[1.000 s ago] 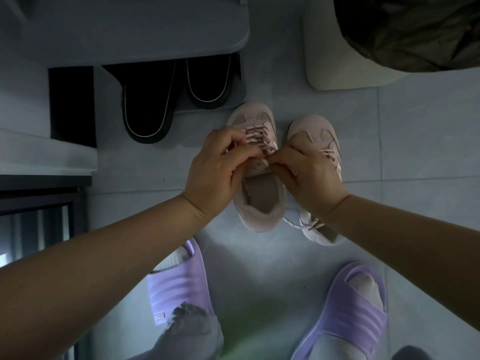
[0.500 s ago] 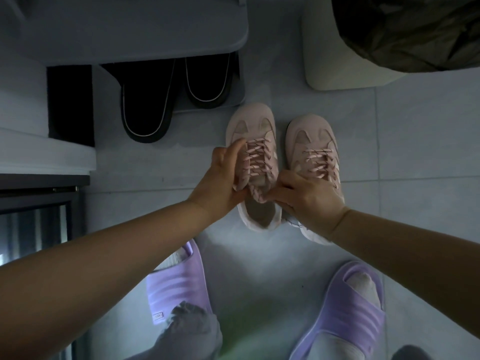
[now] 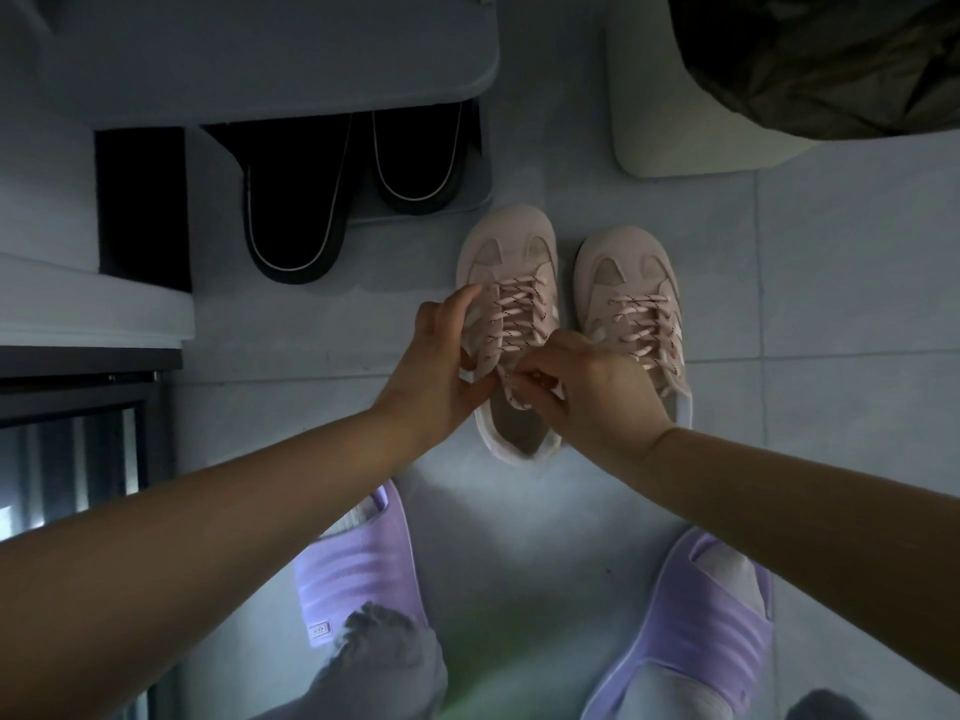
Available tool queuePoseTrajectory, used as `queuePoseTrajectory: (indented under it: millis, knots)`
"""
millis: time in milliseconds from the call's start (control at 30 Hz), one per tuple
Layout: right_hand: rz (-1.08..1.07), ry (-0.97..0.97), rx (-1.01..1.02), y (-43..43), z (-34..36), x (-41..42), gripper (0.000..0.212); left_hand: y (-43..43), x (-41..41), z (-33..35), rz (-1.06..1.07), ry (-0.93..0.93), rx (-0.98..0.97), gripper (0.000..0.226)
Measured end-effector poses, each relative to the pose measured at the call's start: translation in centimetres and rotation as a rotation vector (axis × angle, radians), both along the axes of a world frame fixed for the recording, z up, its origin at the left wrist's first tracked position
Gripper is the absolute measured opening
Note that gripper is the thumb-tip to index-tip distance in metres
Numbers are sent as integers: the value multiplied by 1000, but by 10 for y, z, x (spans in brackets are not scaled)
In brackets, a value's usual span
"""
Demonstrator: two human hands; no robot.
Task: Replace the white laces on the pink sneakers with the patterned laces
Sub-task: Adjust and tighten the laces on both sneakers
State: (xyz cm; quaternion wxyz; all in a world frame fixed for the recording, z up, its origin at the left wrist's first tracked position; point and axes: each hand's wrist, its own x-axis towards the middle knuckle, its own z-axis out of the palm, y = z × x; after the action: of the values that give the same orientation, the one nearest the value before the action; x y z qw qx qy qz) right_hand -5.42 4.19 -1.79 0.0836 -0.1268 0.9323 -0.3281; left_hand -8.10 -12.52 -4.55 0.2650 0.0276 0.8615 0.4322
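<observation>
Two pink sneakers stand side by side on the grey tiled floor, toes pointing away from me. Both carry pink laces with dark flecks. My left hand grips the left side of the left sneaker near its collar, thumb along the eyelets. My right hand pinches the patterned lace ends at the tongue of that same shoe. The right sneaker stands free, its heel partly hidden by my right wrist.
Black slippers sit under a grey shelf at the back left. A white bin with a dark bag stands at the back right. My feet in purple slides are near the bottom.
My hands have dropped from the middle of the left sneaker's lacing to its tongue and collar, uncovering the lacing. The right hand has moved off the right sneaker.
</observation>
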Motion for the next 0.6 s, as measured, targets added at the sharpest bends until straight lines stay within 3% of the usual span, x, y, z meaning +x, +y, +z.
queuePoseTrajectory:
  millis: [133,400,600]
  knots:
    - [-20,-80,67,1,-2,12,26,-1,1,3,10,-38,19,78]
    - [63,-470,286,-7,2,15,21,-1,4,7,61,-67,29,70]
    - [123,-513,340,-7,3,12,22,1,7,9,45,-61,56,75]
